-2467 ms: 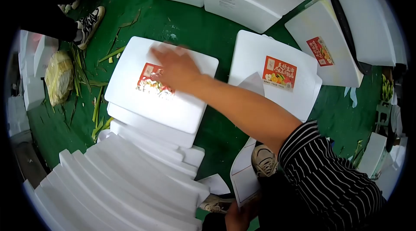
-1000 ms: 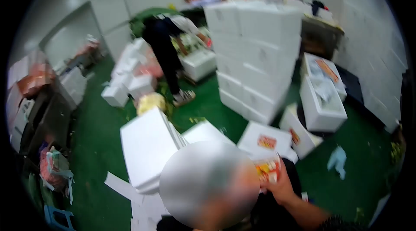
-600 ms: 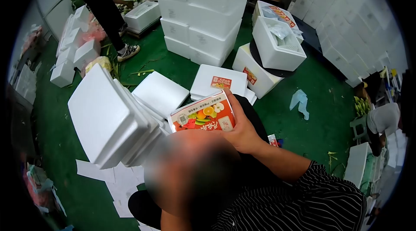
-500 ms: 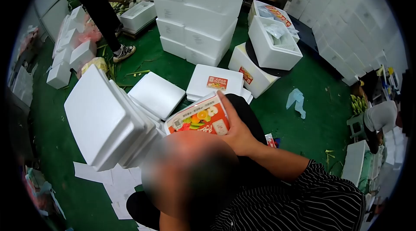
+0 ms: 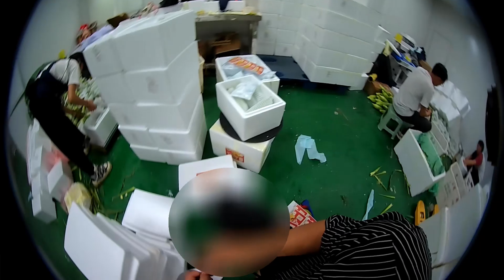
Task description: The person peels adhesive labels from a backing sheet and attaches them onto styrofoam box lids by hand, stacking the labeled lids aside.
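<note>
A round blur covers the middle of the view and hides most of what lies before me. My right forearm in a striped sleeve runs into it, so the right hand itself is hidden. At the bottom edge a few fingertips show, apparently of my left hand (image 5: pixel 197 276), close to a white edge; their grip is unclear. Left of the blur leans a stack of white foam lids (image 5: pixel 100 243), with a flat foam lid (image 5: pixel 148 212) beside it. Another foam lid (image 5: pixel 206 167) lies just above the blur. Red and white printed labels (image 5: pixel 301 215) lie by my right forearm.
A tall stack of foam boxes (image 5: pixel 152 86) stands ahead. An open foam box (image 5: pixel 252 114) sits on a black disc over a labelled box (image 5: pixel 239 149). Blue plastic scraps (image 5: pixel 308 149) lie on the green floor. Co-workers are at the left and right.
My view has tilted up and swung right, showing more of the room. The fruit-printed foam lid that my right hand held is no longer visible, and that hand is now behind the blur.
</note>
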A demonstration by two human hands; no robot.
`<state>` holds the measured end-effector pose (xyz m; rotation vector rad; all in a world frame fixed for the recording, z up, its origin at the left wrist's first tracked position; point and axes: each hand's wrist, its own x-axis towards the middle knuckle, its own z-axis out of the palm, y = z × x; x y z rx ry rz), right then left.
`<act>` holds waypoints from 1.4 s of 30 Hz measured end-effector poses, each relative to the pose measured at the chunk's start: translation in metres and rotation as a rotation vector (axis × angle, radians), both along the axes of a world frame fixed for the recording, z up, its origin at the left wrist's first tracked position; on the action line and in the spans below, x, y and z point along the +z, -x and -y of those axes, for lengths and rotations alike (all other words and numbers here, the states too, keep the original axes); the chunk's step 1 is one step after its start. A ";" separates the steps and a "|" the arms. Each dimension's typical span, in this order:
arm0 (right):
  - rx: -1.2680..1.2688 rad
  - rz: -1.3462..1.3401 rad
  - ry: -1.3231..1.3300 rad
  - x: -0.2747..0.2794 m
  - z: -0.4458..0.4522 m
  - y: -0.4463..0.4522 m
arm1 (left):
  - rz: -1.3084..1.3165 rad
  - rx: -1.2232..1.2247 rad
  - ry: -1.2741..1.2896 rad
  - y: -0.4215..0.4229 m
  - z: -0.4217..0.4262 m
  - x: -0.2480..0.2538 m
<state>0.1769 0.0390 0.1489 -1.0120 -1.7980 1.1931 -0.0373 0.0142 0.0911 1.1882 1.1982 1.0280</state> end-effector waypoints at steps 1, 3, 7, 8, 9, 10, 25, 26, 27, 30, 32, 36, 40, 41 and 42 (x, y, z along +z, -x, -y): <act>0.010 0.041 -0.004 0.003 -0.001 -0.003 | -0.005 -0.016 -0.009 -0.003 -0.002 0.000; 0.045 0.112 0.000 0.007 -0.001 -0.008 | -0.026 -0.033 -0.015 -0.010 -0.003 0.002; 0.038 0.218 -0.102 -0.006 -0.007 -0.007 | 0.112 -0.066 0.018 -0.014 -0.020 -0.012; 0.019 0.210 -0.184 -0.010 -0.005 -0.005 | 0.063 -0.125 0.094 -0.017 -0.030 -0.018; 0.000 0.223 -0.154 -0.010 -0.005 -0.004 | 0.068 -0.105 0.078 -0.022 -0.029 -0.007; -0.004 0.216 -0.109 -0.009 -0.007 -0.005 | 0.072 -0.086 0.061 -0.026 -0.028 0.005; -0.030 -0.010 0.316 -0.008 -0.008 0.005 | 0.146 -0.032 -0.018 -0.004 -0.001 0.001; -0.051 -0.055 0.329 -0.016 -0.007 0.008 | 0.130 -0.027 -0.048 -0.004 -0.001 0.000; -0.070 -0.101 0.342 -0.022 -0.006 0.011 | 0.113 -0.021 -0.077 -0.003 -0.001 -0.002; -0.192 -0.302 0.801 -0.028 -0.005 0.012 | 0.069 -0.046 -0.117 -0.002 0.000 -0.005; -0.398 -0.498 0.774 -0.030 -0.010 0.016 | 0.192 -0.015 0.017 0.002 0.000 -0.002; -0.574 -0.615 0.593 -0.054 -0.049 -0.033 | 0.159 -0.007 0.313 0.032 -0.004 -0.024; -0.684 -0.782 0.499 -0.007 -0.115 -0.061 | -0.658 -0.257 0.258 0.055 0.000 -0.028; -0.619 -0.842 0.462 0.006 -0.131 -0.066 | -0.912 -0.400 0.195 0.056 0.004 -0.021; -0.557 -0.906 0.428 0.021 -0.145 -0.065 | -1.171 -0.550 0.134 0.058 0.008 -0.016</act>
